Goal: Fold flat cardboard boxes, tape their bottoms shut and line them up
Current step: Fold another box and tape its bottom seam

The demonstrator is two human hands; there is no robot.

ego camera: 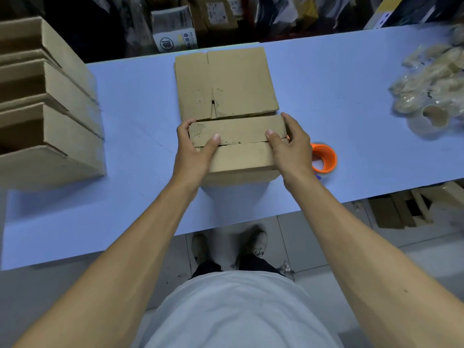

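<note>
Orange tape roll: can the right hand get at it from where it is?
Probably yes. The orange tape roll sits on the table just beside the right hand, nothing between them, but that hand must first release the box flaps.

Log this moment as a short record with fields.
left hand: grips box, thumb on flap seam
right hand: grips box, thumb on flap seam
flaps: folded shut, no tape seen
flat boxes: stacked behind box
tape roll: right of box, on table
finished boxes: in a row, far left
</note>
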